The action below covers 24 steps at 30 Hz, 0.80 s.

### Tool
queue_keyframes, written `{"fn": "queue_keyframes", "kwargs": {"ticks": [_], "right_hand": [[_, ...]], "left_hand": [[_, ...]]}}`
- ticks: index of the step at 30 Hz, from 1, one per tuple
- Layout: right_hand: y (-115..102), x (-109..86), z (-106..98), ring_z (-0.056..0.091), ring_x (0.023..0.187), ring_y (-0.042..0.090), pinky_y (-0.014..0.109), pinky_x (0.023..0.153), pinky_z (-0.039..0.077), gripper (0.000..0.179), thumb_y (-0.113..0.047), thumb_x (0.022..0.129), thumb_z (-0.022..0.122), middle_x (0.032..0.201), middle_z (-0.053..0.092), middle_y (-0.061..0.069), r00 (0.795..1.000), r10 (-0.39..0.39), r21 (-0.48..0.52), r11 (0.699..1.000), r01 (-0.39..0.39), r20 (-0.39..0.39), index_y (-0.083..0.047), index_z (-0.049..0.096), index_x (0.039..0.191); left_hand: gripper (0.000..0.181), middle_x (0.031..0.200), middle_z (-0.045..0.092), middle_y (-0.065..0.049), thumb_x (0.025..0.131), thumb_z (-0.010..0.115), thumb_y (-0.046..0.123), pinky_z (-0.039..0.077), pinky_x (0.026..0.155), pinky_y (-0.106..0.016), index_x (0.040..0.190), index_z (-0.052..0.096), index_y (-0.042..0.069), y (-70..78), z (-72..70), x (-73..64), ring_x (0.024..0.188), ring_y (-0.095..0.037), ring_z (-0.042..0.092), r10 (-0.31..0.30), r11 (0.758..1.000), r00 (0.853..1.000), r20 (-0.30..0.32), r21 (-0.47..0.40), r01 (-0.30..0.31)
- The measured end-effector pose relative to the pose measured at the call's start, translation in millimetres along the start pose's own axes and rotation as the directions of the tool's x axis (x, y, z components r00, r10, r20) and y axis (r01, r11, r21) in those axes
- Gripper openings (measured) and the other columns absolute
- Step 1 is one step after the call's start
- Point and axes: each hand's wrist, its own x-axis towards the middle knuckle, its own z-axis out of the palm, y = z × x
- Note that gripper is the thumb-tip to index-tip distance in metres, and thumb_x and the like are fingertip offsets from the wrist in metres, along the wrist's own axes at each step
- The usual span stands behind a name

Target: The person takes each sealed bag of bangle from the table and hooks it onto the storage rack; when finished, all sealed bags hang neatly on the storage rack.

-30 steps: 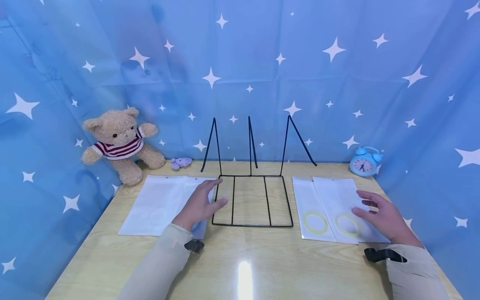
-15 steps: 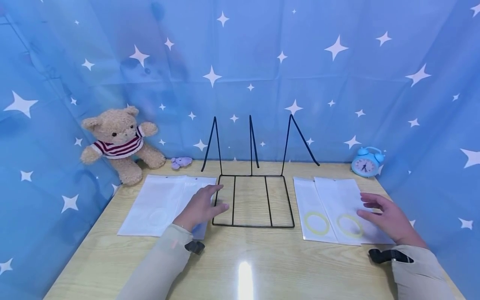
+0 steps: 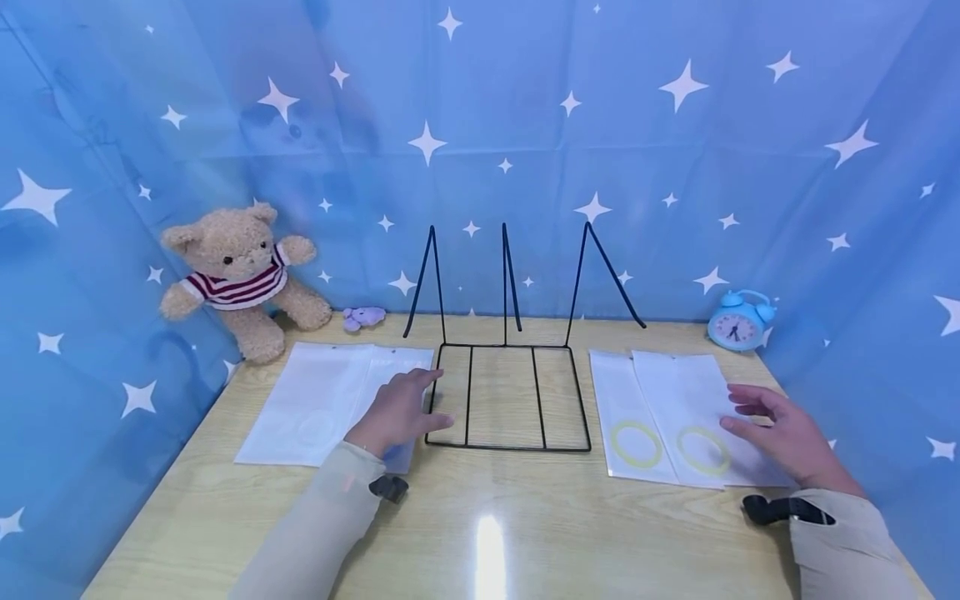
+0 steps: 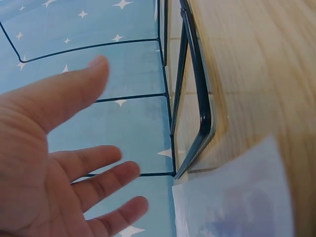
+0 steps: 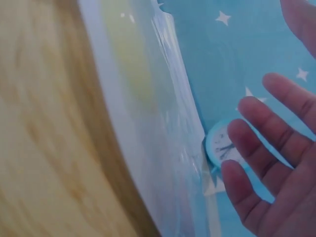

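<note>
My left hand [image 3: 397, 408], fingers spread and nothing in it, hovers over the left edge of a black wire rack [image 3: 507, 447]. In the left wrist view its thumb and fingers [image 4: 106, 185] stand apart from the rack's bars [image 4: 202, 98]. The rack has a flat base and three tall bent hooks at the back. Beneath that hand lie flat white plastic bags [image 3: 311, 400]. My right hand [image 3: 787, 437], also holding nothing, is over the right part of another pair of white bags [image 3: 678, 383], each marked with a yellow ring. Its fingers are slightly bent in the right wrist view.
A teddy bear [image 3: 240, 275] in a striped shirt leans at the back left, beside a small purple toy [image 3: 363, 318]. A blue alarm clock [image 3: 735, 325] stands at the back right. Starry blue cloth [image 3: 495, 108] encloses the wooden table [image 3: 420, 533] at the back and sides.
The right hand has drifted slightly to the right. The left hand stays nearly in place, and the head view has shifted a little. Rack and bags have not moved.
</note>
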Motion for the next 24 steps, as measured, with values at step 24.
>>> {"fn": "queue_keyframes", "kwargs": {"ticks": [24], "right_hand": [[8.5,-1.4,-15.8,0.049,0.129,0.051,0.037,0.084,0.047,0.085,-0.049,0.101,0.07,0.153,0.044,0.035,0.988,0.064,-0.045,0.997,-0.059,0.137,0.001,0.036,0.161]], "left_hand": [[0.088,0.157,0.05,-0.019,0.084,0.089,0.04,0.038,0.116,-0.064,0.156,0.051,0.009,-3.4,3.9,1.1,0.142,-0.045,0.048,-0.118,0.985,0.981,0.151,0.142,0.097]]}}
